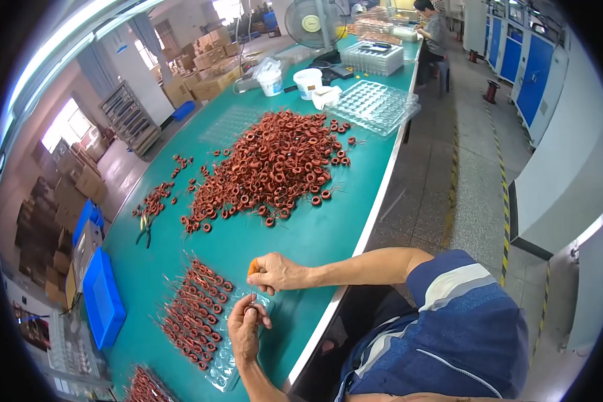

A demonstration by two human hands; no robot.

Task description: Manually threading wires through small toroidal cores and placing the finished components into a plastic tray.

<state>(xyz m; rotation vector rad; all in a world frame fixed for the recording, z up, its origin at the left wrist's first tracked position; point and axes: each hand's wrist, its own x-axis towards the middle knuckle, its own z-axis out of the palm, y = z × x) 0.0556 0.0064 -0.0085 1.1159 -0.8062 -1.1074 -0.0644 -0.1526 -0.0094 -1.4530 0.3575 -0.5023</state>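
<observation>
My left hand (245, 328) pinches a small copper coil (250, 309) by its fingertips, while my right hand (275, 273), just above it, is clenched on an orange-handled tool (252, 266) whose tip meets the coil. Left of both hands, finished coils (193, 315) lie in rows on a clear tray (224, 375). Beyond my right hand sits a big coil heap (271, 167); pliers (145, 231) lie far left.
</observation>
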